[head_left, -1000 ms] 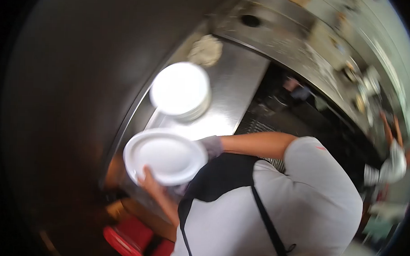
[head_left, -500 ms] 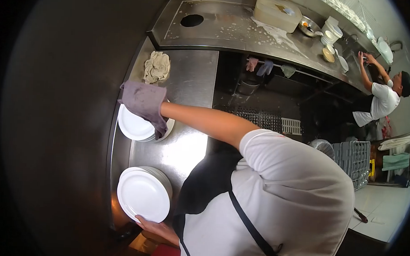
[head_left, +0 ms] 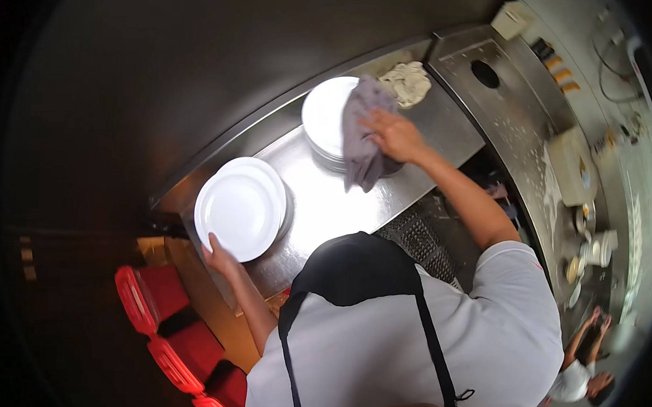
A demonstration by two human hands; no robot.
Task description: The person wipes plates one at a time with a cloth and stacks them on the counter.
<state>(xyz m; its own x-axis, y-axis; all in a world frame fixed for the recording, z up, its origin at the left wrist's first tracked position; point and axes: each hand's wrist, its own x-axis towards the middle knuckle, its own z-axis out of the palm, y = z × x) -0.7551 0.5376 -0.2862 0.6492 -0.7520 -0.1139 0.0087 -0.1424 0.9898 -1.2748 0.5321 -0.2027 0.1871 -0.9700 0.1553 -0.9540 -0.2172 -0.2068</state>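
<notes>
My left hand [head_left: 221, 257] grips the near rim of a white plate [head_left: 238, 216], with the thumb over its edge. That plate overlaps a stack of white plates [head_left: 271, 174] and sits slightly off to one side of it. Farther along the counter, a second stack of white plates [head_left: 327, 117] is partly covered by a grey-purple cloth [head_left: 364, 137]. My right hand [head_left: 396, 136] has hold of this cloth at the stack's right side, its fingertips partly lost in the folds.
A crumpled cream cloth [head_left: 407, 84] lies behind the second stack on the steel counter [head_left: 443, 129]. Red lidded containers [head_left: 167, 334] stand low at the left. A wet steel worktop [head_left: 519, 117] runs down the right, where a co-worker [head_left: 575, 381] reaches over it.
The view has turned. A second ago, my left hand held a plate before me, with the cloth beside it. Since half a second ago, the cloth has shifted toward the far stack's right side.
</notes>
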